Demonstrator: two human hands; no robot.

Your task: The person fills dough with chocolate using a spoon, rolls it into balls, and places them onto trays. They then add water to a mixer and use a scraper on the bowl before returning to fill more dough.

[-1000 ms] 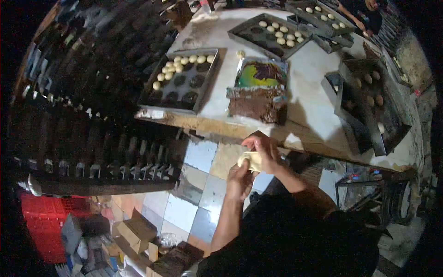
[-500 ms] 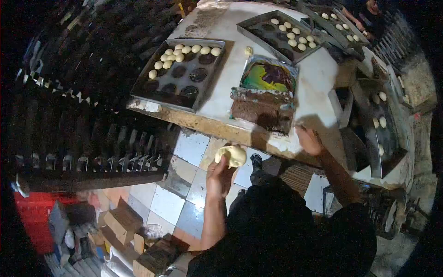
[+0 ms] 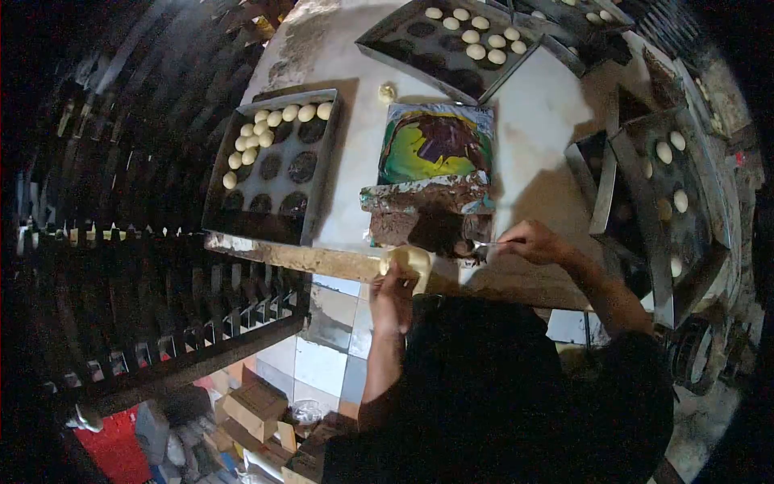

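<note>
My left hand point(image 3: 393, 300) is closed on a flattened piece of pale dough point(image 3: 413, 263), thumb on top, at the table's front edge. My right hand point(image 3: 532, 241) grips the thin handle of a metal spoon point(image 3: 487, 244), whose end sits in dark brown filling at the front of an opened bag. The brown filling point(image 3: 391, 227) lies on the folded bag mouth, partly in shadow. Behind it, the filling bag point(image 3: 435, 149) shows a green, yellow and dark printed surface. A small lump of dough point(image 3: 387, 93) rests just past the bag.
On the left stands a metal tray point(image 3: 310, 194) with dough balls along two sides. Another tray point(image 3: 403, 56) of dough balls is at the back. Stacked trays point(image 3: 610, 194) crowd the right of the table point(image 3: 355, 161). Cardboard boxes point(image 3: 254, 407) sit on the floor at lower left.
My left hand has brought the dough up to the table edge near the filling. My right hand now shows a spoon dipped in the filling. The view has shifted.
</note>
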